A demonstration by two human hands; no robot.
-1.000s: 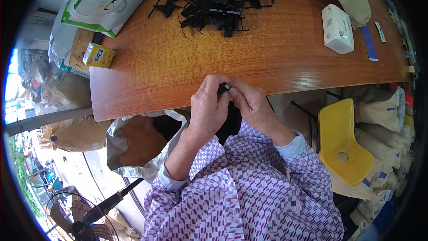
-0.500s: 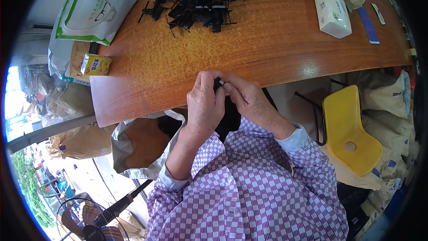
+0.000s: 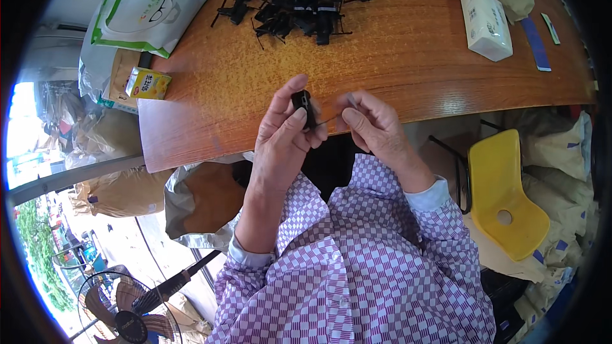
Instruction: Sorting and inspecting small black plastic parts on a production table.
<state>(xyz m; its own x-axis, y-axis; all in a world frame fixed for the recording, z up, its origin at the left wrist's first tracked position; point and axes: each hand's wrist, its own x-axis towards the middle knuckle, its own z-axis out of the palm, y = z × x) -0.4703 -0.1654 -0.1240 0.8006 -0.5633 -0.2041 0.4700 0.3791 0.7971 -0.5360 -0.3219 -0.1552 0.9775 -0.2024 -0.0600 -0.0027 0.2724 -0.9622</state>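
My left hand [image 3: 280,130] is closed round a small black plastic piece [image 3: 303,107], gripped between thumb and fingers, with a narrow slot in its face. A thin dark strand [image 3: 327,120] runs from beside this piece toward my right hand [image 3: 377,126], whose thumb and forefinger pinch its end; those fingertips are slightly blurred. Both hands are held over the table's near edge. Farther off on the table lies a heap of black pieces [image 3: 306,0] with thin arms or straps sticking out.
On the wooden table [image 3: 395,76] stand a white-green bag [image 3: 143,13] and a yellow carton [image 3: 150,83] at left, a tissue pack [image 3: 486,24] at right. An open sack [image 3: 207,200] hangs below the edge. Around me are a yellow chair [image 3: 500,197] and a fan [image 3: 127,318].
My hands have moved apart from being pressed together. The black piece now shows in my left hand, with the strand stretched toward my right. The view has shifted slightly.
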